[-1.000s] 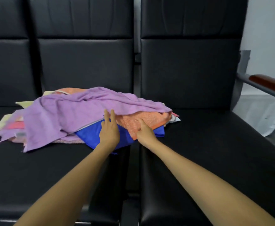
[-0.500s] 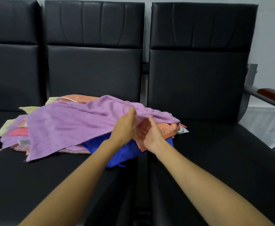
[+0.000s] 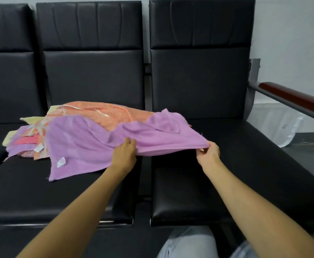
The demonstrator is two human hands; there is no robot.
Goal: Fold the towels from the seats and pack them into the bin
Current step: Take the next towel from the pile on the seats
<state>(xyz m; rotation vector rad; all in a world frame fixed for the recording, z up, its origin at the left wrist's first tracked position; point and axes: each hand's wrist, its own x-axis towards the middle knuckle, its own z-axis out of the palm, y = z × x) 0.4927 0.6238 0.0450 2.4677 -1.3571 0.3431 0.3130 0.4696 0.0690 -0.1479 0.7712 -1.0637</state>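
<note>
A purple towel [image 3: 89,144] is stretched over the front of a towel pile on the middle black seat [image 3: 40,190]. My left hand [image 3: 124,155] grips its near edge, thumb on top. My right hand [image 3: 207,152] pinches the towel's right corner, lifted above the right seat [image 3: 227,174]. Behind the purple towel lies an orange patterned towel [image 3: 104,114]. At the pile's left edge, pink [image 3: 26,140] and pale yellow [image 3: 30,119] towels stick out. No bin is in view.
Three black padded seats stand in a row against a grey wall. A wooden armrest [image 3: 294,99] on a metal bar borders the right seat. A white sheet [image 3: 281,127] lies on the floor beyond it. A light-trousered knee [image 3: 189,243] shows at the bottom.
Both hands left the blue and orange towels and took hold of the purple one. My right hand pulled its corner out to the right, spreading it. The blue towel is now hidden.
</note>
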